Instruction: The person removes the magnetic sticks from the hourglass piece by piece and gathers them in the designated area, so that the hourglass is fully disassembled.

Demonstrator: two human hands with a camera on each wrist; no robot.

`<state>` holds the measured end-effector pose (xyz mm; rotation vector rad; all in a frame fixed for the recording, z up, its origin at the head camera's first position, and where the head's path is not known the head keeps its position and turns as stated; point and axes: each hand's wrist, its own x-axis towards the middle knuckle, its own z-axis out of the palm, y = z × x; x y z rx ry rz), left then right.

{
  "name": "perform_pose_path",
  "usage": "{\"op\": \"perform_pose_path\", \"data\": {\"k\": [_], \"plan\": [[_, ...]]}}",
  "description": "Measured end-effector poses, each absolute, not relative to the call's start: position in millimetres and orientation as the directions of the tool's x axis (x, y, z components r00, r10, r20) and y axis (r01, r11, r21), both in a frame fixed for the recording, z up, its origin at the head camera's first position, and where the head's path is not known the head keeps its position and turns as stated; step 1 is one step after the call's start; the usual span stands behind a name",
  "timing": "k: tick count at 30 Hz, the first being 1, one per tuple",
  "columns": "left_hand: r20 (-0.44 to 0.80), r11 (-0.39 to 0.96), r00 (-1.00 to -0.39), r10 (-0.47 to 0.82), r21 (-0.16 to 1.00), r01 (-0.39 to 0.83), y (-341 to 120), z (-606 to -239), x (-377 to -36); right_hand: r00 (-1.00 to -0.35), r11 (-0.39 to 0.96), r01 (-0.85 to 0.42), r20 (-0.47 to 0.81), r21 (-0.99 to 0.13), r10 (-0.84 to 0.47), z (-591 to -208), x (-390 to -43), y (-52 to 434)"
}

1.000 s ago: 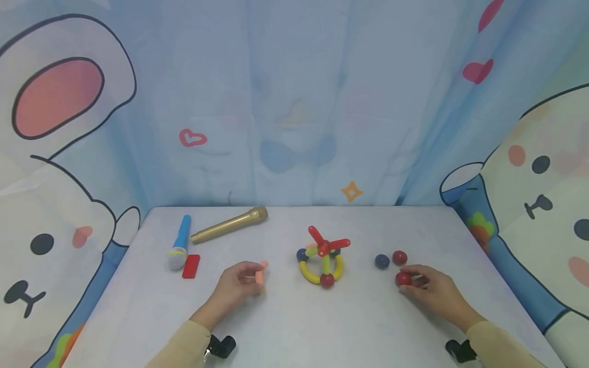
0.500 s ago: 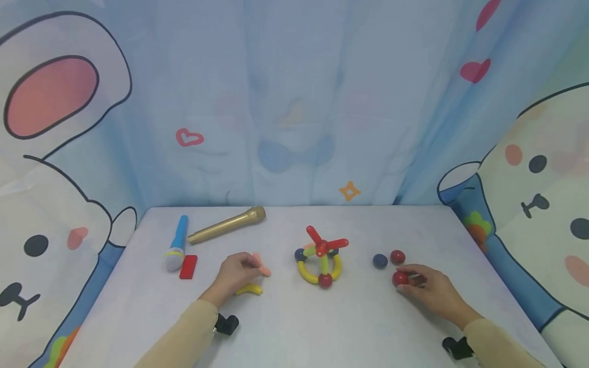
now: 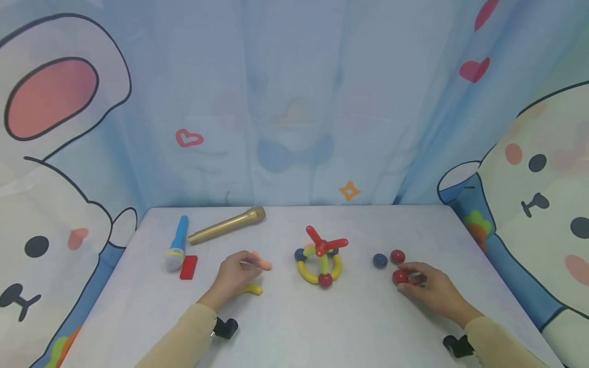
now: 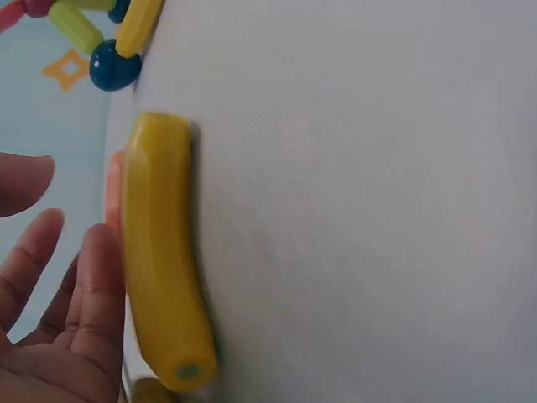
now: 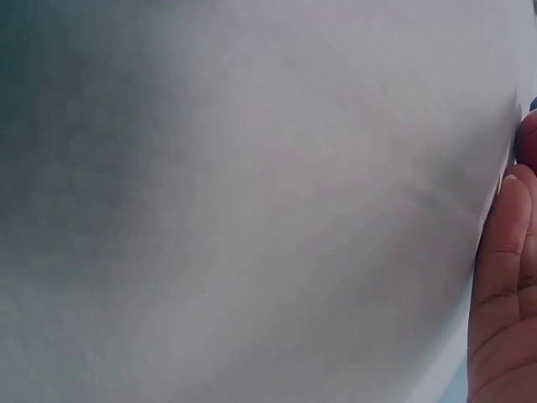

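My left hand (image 3: 234, 273) is over the left-middle of the table, its fingers at an orange stick (image 3: 264, 264) that they partly hide. In the left wrist view the thumb stands apart from the fingers, with nothing visible pinched between them. A curved yellow stick (image 4: 164, 252) lies on the table just nearer than the orange one. At the right, my right hand (image 3: 434, 294) holds a red ball (image 3: 399, 277) between thumb and fingers, low at the tabletop. Behind that ball are another red ball (image 3: 398, 256) and a dark blue ball (image 3: 380, 261).
An assembled ring of yellow sticks and balls with a red three-armed top (image 3: 324, 248) stands mid-table. At the back left lie a gold microphone (image 3: 227, 225), a blue toy microphone (image 3: 178, 243) and a red block (image 3: 188, 267). A patterned curtain (image 3: 294, 102) hangs behind the table.
My left hand has moved slightly up and away from the yellow stick, uncovering it, and the orange stick has changed its angle. My right hand stays at the red ball.
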<state>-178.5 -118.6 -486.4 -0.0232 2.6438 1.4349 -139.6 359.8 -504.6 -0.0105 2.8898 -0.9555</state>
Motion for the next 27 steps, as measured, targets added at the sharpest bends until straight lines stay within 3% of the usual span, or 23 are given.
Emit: {"op": "perform_pose_path", "data": {"k": [4,12,27], "plan": [[-0.034,0.454,-0.993,0.112,0.891,0.021,-106,-477,-179,-0.994,0.8,0.047,-0.104,-0.598,-0.02,-505,-139,360],[0.032,0.281,-0.95,0.311,0.952,0.123,-63,-451,-175,-0.993,0.798,0.059,-0.113,-0.6,-0.012,-502,-136,359],[0.033,0.063,-0.935,0.354,0.996,0.059,-37,-451,-177,-0.997,0.809,0.005,-0.064,-0.588,-0.041,-496,-131,363]]}}
